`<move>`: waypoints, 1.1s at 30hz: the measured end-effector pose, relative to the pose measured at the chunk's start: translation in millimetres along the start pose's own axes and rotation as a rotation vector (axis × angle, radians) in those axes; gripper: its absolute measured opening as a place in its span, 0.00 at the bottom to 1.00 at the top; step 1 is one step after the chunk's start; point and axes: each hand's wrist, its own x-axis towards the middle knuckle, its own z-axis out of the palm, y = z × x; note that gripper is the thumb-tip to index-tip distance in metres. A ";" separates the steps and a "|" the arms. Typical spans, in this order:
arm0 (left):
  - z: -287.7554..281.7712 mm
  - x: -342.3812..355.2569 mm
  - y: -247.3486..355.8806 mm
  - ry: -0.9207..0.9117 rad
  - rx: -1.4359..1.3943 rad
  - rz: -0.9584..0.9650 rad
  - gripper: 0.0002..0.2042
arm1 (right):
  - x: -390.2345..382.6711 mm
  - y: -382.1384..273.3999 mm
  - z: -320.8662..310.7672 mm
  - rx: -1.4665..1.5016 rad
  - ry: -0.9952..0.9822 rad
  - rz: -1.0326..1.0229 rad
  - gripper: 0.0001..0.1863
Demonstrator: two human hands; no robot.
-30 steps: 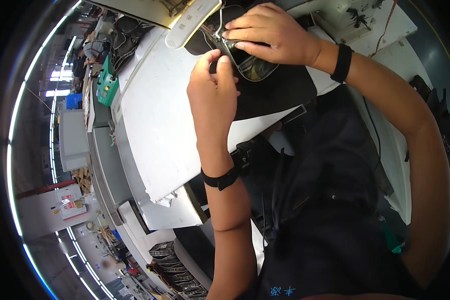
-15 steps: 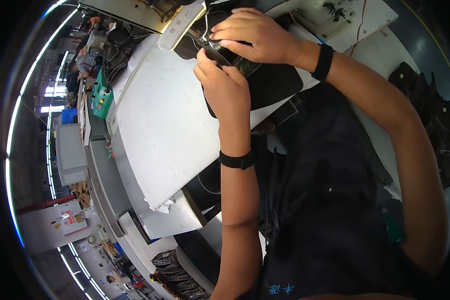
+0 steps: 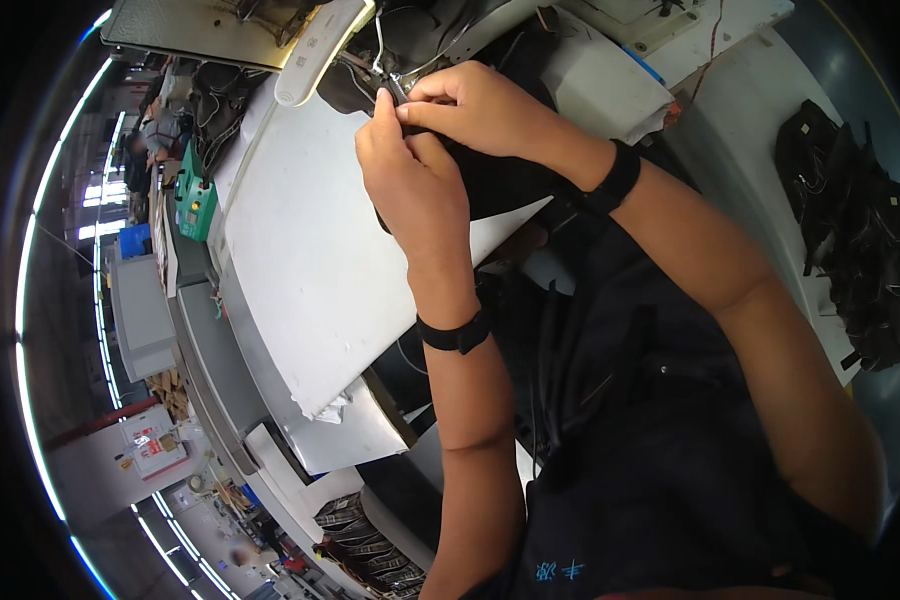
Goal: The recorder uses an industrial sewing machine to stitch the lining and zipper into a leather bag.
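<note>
Because both hands meet at the far edge of the counter, close under the sewing machine, we judge the dark fabric piece is held there so the needle area can reach it; our left hand is closed, thumb and fingers pinching the near edge of that fabric, while our right hand curls over the top of it, fingertips pressed together on the same edge, so the two hands touch and keep the material taut between them; the fabric itself lies partly on the counter and partly hidden under the hands and the right forearm; a thin wire or thread guide stands just beyond the fingertips; each wrist carries a black band. Pale grey and smooth, the counter slopes away to our left, with a torn scrap of white material at its near corner; a green box sits beyond its far left edge; a heap of dark pieces lies well apart on the right-hand surface; around us stretches a long workshop with bright strip lights and more benches, blurred toward the rim.
</note>
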 end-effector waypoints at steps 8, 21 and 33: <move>-14.2 13.1 -5.0 -0.076 -0.044 -0.023 0.15 | -5.8 13.5 5.3 0.162 0.006 0.010 0.17; -54.0 58.5 2.6 -0.323 0.034 -0.087 0.08 | -10.0 -0.7 19.3 -0.010 0.285 0.026 0.16; -31.8 45.8 -6.6 -0.199 0.028 -0.106 0.07 | -4.0 5.1 19.5 0.197 0.148 0.103 0.20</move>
